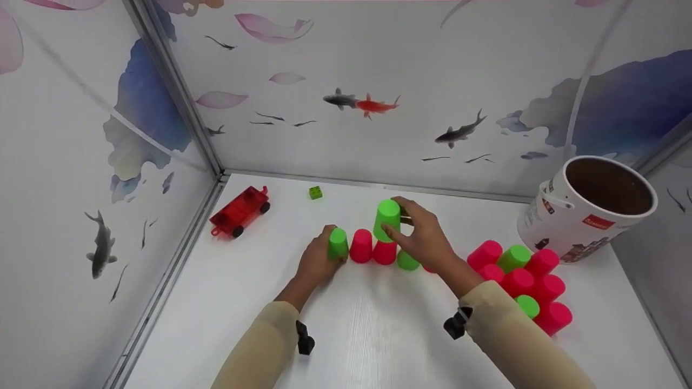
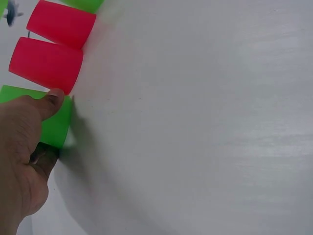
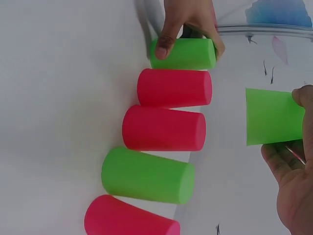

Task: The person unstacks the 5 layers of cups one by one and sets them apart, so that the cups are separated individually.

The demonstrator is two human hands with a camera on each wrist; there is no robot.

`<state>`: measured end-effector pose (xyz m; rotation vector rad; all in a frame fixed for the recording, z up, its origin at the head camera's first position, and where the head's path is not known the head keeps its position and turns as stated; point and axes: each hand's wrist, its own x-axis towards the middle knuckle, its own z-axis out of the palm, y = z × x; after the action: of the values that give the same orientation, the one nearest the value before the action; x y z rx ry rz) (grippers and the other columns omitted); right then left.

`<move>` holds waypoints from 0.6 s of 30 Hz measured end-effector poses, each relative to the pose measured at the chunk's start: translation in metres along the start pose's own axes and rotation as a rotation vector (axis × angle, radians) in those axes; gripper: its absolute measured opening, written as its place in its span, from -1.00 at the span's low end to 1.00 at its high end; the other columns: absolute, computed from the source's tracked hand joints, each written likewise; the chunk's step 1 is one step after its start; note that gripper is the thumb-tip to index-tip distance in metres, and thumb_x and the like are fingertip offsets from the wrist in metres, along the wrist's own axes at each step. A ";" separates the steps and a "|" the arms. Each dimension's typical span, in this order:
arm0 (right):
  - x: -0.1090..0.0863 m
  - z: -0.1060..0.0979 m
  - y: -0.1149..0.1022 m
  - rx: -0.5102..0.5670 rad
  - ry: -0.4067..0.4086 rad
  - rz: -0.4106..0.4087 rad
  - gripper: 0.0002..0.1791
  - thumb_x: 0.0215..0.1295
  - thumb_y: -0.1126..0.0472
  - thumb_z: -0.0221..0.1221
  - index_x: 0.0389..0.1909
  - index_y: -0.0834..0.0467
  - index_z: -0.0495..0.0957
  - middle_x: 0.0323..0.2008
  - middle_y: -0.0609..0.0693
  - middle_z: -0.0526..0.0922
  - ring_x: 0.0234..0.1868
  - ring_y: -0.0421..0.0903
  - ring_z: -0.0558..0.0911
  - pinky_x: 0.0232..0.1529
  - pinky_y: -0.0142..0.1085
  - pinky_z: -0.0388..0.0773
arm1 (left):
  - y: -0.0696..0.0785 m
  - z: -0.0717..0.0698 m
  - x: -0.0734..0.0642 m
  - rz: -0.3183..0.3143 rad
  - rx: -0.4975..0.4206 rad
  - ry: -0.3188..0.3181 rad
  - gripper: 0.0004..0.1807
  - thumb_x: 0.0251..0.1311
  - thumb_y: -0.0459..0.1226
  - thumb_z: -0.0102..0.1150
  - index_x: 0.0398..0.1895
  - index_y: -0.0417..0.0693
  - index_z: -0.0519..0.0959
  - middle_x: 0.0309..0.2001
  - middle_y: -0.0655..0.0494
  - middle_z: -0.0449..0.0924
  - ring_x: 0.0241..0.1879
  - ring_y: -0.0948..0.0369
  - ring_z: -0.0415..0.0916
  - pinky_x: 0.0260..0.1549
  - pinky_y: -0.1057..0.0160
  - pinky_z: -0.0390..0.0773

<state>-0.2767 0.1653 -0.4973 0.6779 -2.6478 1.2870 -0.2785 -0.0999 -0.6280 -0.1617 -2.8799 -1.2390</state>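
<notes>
My left hand grips an upside-down green cup at the left end of a row of cups standing on the table. In the left wrist view its thumb lies against the cup near the rim. Beside it stand two red cups, the nearer a red cup, then a green cup and another red cup. Above the row, my right hand holds a second green cup upside down between thumb and fingers, apart from the cups beneath in the right wrist view.
A cluster of red and green cups stands at the right, in front of a white bucket. Toward the back left are a red toy wagon and a small green block. Printed wall panels border the white table.
</notes>
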 end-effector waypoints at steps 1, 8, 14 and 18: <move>-0.003 -0.004 0.002 -0.002 0.000 -0.001 -0.31 0.42 0.21 0.50 0.49 0.18 0.47 0.25 0.09 0.70 0.31 0.13 0.74 0.29 0.09 0.74 | -0.001 0.000 0.000 0.003 -0.001 -0.002 -0.26 0.33 -0.25 0.50 0.49 0.17 0.33 0.07 -0.03 0.68 0.07 0.00 0.60 0.22 -0.15 0.65; -0.024 -0.032 0.014 -0.059 0.031 0.008 -0.29 0.38 0.24 0.52 0.48 0.19 0.47 0.25 0.11 0.70 0.29 0.14 0.75 0.24 0.08 0.77 | -0.002 0.000 0.001 0.001 -0.010 -0.011 -0.26 0.33 -0.26 0.49 0.49 0.17 0.32 0.09 -0.03 0.70 0.12 -0.02 0.61 0.27 -0.16 0.63; -0.046 -0.054 0.027 -0.095 0.070 0.032 -0.26 0.33 0.26 0.55 0.47 0.21 0.48 0.25 0.12 0.72 0.27 0.17 0.77 0.21 0.11 0.78 | 0.000 0.000 0.001 -0.014 -0.006 -0.009 -0.22 0.33 -0.26 0.52 0.52 0.17 0.31 0.19 -0.08 0.69 0.19 -0.06 0.62 0.32 -0.18 0.62; -0.066 -0.068 0.036 -0.131 0.087 0.044 -0.27 0.32 0.24 0.56 0.46 0.20 0.49 0.24 0.10 0.74 0.24 0.17 0.78 0.18 0.12 0.78 | 0.003 0.000 0.001 -0.038 0.012 -0.015 -0.20 0.35 -0.26 0.53 0.54 0.20 0.29 0.23 -0.09 0.68 0.24 -0.07 0.62 0.35 -0.19 0.62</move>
<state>-0.2393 0.2598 -0.4995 0.5355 -2.6619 1.1138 -0.2791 -0.0971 -0.6257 -0.1167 -2.9161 -1.2317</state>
